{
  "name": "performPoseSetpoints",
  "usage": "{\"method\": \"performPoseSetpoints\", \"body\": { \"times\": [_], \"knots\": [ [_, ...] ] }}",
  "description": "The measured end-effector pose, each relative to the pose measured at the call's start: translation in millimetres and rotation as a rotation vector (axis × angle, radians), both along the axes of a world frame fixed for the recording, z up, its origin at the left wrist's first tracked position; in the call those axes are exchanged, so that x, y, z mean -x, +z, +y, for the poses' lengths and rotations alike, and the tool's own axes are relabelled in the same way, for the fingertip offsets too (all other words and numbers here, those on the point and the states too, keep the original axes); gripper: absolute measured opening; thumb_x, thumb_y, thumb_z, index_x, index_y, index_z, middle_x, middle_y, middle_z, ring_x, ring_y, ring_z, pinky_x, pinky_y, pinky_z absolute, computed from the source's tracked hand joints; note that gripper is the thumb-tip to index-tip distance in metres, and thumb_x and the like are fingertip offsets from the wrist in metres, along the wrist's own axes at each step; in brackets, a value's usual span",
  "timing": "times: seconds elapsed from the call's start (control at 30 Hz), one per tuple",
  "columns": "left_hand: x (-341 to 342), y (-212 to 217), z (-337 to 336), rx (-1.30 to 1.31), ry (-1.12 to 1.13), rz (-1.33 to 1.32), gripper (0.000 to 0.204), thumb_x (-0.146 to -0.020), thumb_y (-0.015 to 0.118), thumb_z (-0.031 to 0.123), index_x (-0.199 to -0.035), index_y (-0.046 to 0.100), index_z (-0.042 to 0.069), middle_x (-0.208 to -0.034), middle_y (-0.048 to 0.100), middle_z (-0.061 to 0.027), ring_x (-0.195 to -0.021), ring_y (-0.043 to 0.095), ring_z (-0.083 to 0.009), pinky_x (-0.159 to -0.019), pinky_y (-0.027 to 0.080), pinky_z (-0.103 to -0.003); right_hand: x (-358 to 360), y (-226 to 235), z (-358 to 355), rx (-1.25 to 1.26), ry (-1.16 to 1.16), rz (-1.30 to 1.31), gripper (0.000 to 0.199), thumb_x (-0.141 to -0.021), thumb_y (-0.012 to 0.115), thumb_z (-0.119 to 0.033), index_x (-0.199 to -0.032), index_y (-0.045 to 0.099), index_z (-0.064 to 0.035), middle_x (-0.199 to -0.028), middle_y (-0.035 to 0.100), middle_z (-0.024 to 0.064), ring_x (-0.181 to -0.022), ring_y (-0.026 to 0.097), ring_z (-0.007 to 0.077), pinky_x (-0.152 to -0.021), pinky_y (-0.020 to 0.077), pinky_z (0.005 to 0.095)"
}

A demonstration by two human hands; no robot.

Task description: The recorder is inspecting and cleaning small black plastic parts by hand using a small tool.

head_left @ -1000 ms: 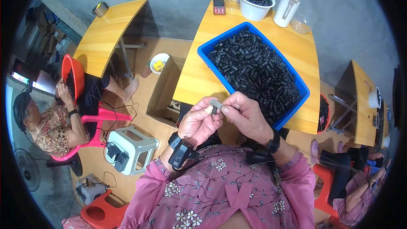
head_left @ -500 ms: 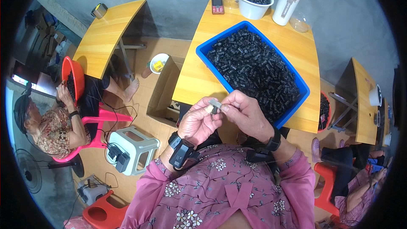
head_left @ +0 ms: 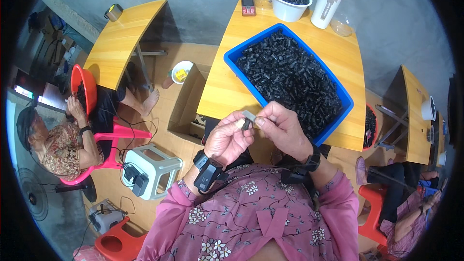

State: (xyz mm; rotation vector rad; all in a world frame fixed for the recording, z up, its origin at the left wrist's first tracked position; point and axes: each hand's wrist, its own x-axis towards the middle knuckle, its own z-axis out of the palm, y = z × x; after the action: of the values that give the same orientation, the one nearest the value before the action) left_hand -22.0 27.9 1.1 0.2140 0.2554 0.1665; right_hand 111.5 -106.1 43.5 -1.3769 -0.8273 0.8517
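Both hands, left hand point(head_left: 231, 137) and right hand point(head_left: 282, 128), pinch 1 small black part point(head_left: 247, 124) together; the blue tray point(head_left: 231, 63) is full, so most remain.

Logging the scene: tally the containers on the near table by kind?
Blue tray: 1
White bowl: 1
White flask: 1
Clear dish: 1
Total: 4
Tray and bowl both hold small black parts, too many to count.
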Motion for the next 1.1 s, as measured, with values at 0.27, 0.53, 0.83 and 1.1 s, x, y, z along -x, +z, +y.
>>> {"method": "performPoseSetpoints", "body": {
  "times": [0.27, 0.53, 0.83, 1.1],
  "knots": [
    [-2.1, 3.8, 1.8, -0.004, -0.025, 0.008, 0.016, -0.093, 0.060, 0.004, -0.108, 0.061, 0.000, -0.094, 0.065, -0.0112, -0.082, 0.062, -0.0186, -0.070, 0.055, -0.027, -0.1, -4.2, 2.0, -0.008, -0.011, -0.110, 0.009, -0.096, 0.060, -0.011, -0.092, 0.059, -0.0028, -0.073, 0.057, -0.0031, -0.067, 0.051, 0.0019, -0.058, 0.0423, 0.0206],
    [-0.5, 0.0, 2.4, -0.024, -0.019, 0.019, 0.015, -0.093, 0.061, 0.006, -0.106, 0.063, 0.000, -0.093, 0.064, -0.0103, -0.082, 0.060, -0.0184, -0.067, 0.053, -0.027, -2.6, -2.2, 0.1, 0.035, 0.008, -0.131, 0.009, -0.096, 0.060, -0.012, -0.092, 0.059, -0.0040, -0.068, 0.054, -0.0047, -0.062, 0.047, 0.0009, -0.054, 0.0383, 0.0196],
    [-0.1, -1.4, 2.8, -0.015, -0.024, 0.015, 0.019, -0.093, 0.061, 0.006, -0.110, 0.062, 0.000, -0.093, 0.064, -0.0105, -0.081, 0.059, -0.0184, -0.069, 0.053, -0.027, 0.9, -2.4, 2.2, -0.014, -0.014, -0.033, 0.008, -0.096, 0.061, -0.012, -0.093, 0.060, -0.0046, -0.068, 0.054, -0.0054, -0.061, 0.046, 0.0007, -0.054, 0.0379, 0.0195],
    [-0.1, -1.4, 2.0, 0.007, -0.016, 0.041, 0.022, -0.092, 0.060, 0.005, -0.113, 0.061, -0.001, -0.093, 0.066, -0.0102, -0.079, 0.062, -0.0181, -0.068, 0.053, -0.028, -0.1, -3.3, -0.3, 0.024, 0.021, -0.084, 0.010, -0.095, 0.062, -0.009, -0.091, 0.059, -0.0010, -0.078, 0.061, -0.0012, -0.071, 0.052, 0.0023, -0.062, 0.0453, 0.0216]
  ]
}}
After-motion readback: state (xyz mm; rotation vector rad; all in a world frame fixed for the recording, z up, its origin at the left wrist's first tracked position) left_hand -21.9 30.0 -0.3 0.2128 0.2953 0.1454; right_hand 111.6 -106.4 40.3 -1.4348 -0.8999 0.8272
